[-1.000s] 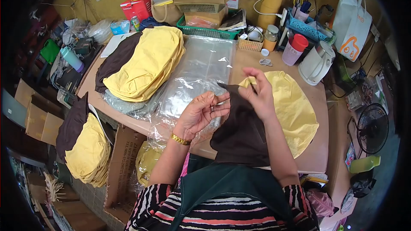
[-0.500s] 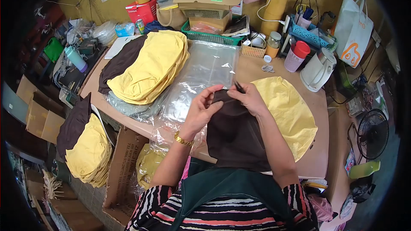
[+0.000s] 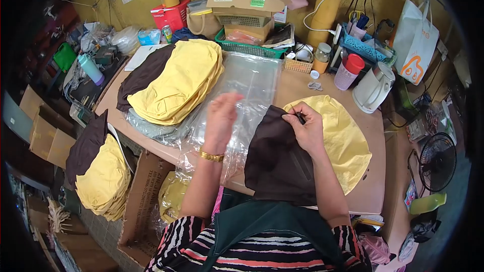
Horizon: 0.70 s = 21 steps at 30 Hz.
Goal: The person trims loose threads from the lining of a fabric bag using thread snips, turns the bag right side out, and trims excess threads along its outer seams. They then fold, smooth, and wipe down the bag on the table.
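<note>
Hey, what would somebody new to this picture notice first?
Probably the big pile of bright yellow fabric on the table's left side, beside clear plastic sheets. Next, the dark brown cloth in front of the person, its upper edge pinched by the right hand. The red-lidded pink container also stands out, near the white kettle toward the right.

Dark brown fabric piece (image 3: 277,156) is lying at tan table's (image 3: 297,81) near edge | creased, pale yellow fabric piece (image 3: 345,136) is spreading partly beneath | small black tool (image 3: 301,117) is tilting above
</note>
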Available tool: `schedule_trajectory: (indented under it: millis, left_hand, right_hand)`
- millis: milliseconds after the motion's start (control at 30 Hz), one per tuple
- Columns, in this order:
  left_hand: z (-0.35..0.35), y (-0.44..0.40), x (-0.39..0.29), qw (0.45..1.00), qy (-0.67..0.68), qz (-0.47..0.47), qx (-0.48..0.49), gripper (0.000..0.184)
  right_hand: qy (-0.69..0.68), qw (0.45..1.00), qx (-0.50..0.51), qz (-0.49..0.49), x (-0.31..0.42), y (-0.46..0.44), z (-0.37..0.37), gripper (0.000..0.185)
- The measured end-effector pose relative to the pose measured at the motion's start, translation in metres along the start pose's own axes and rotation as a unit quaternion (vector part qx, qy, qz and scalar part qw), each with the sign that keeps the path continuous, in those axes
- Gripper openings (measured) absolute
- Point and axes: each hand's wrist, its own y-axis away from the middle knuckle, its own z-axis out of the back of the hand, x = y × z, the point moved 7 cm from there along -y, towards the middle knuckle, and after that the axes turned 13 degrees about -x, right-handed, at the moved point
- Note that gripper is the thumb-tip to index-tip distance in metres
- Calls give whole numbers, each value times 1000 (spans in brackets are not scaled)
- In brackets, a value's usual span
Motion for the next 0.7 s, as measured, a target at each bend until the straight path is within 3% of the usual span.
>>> schedule_trajectory:
  millis: [33, 133, 200, 233, 267, 333, 367, 433, 567, 633, 700]
  left_hand:
    - [5, -3, -5, 1000, 0, 1, 3, 25]
    - [22, -1, -25, 991, -20, -44, -125, 30]
    - [-8, 14, -19, 980, -183, -72, 32, 36]
    - [-23, 21, -19, 952, -262, -154, 47, 37]
    - [-27, 20, -13, 952, -263, -153, 44, 37]
    - [-37, 20, 7, 953, -253, -109, 123, 33]
    - [-38, 21, 8, 953, -253, -108, 123, 33]
    - [-32, 19, 18, 981, -178, -7, 79, 27]
    - [-35, 25, 21, 987, -142, 42, 65, 17]
    - [-43, 30, 24, 992, 5, 99, 82, 18]
    - [-41, 30, 27, 988, 32, 110, 99, 18]
  right_hand:
    - [-10, 1000, -3, -10, 0, -1, 4, 15]
    - [-24, 999, -13, -22, 2, 1, 8, 16]
    - [-30, 999, -15, -25, 3, 3, 5, 17]
    - [-28, 999, -11, -23, 2, 4, 3, 17]
    - [-26, 999, -8, -23, 2, 4, 0, 17]
    - [-18, 1000, -8, -13, 5, 6, -3, 17]
    - [-8, 1000, -9, 0, 7, 6, -3, 17]
    - [14, 1000, -10, -2, 8, 6, 0, 17]
    - [16, 1000, -22, -7, 7, 5, 3, 17]
    - [13, 1000, -26, -10, -1, 4, 3, 17]
    - [9, 1000, -28, -12, 10, 3, -1, 17]
